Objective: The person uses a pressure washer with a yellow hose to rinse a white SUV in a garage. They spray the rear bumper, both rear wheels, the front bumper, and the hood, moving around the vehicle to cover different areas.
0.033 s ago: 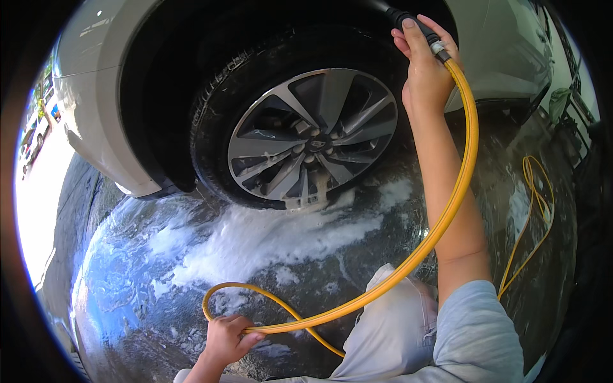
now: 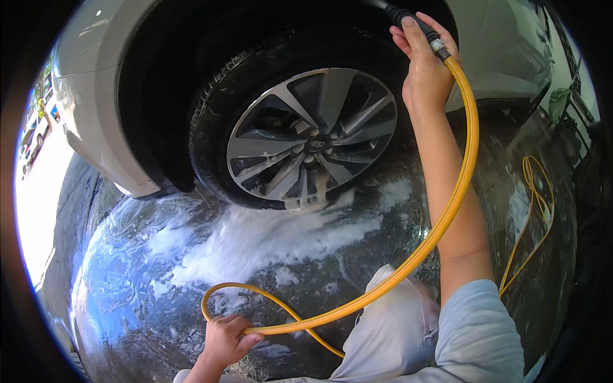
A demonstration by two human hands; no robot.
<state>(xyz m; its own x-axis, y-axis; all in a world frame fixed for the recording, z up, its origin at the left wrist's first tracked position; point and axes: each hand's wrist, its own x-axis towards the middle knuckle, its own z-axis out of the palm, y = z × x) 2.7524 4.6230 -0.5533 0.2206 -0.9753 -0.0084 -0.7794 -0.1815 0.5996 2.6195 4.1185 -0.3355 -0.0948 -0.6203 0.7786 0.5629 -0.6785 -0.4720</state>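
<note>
Spray nozzle (image 2: 424, 30) is aiming into wheel arch (image 2: 153, 83), fingers of right hand (image 2: 429, 71) wrapping it; left hand (image 2: 225, 339) clasping hose (image 2: 473, 127), likely steadying slack.

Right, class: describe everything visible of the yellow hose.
The yellow hose looks smooth and flexible, perhaps rubber or plastic, with lines along its length. One end meets the black nozzle in the right hand; it bows down to the left hand, which grips it. Beyond, it loops back, crosses beneath itself and disappears at the pale trousers. More yellow hose lies looped on the wet ground at right; any join is hidden.
</note>
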